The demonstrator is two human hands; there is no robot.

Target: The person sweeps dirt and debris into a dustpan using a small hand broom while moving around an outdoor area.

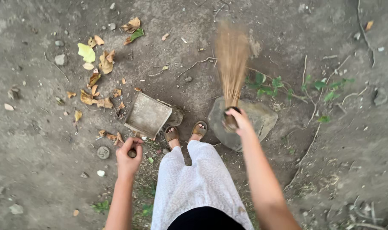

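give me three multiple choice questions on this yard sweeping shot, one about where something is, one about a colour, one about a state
1. Where are the dry leaves?
A. beyond the dustpan, to its left
B. on the flat stone
C. inside the dustpan

2. What colour is the person's garment over the legs?
A. red
B. white
C. blue

3. How is the broom held?
A. lying on the ground
B. leaning on a wall
C. gripped in the right hand, bristles blurred

Answers:
1 A, they lie on bare dirt past the dustpan.
2 B, pale white cloth.
3 C, fingers wrap its handle end.

Broom [232,59] tan; dustpan [148,114] grey-brown; leaves [96,76] yellow-brown; trousers [198,183] white, speckled.
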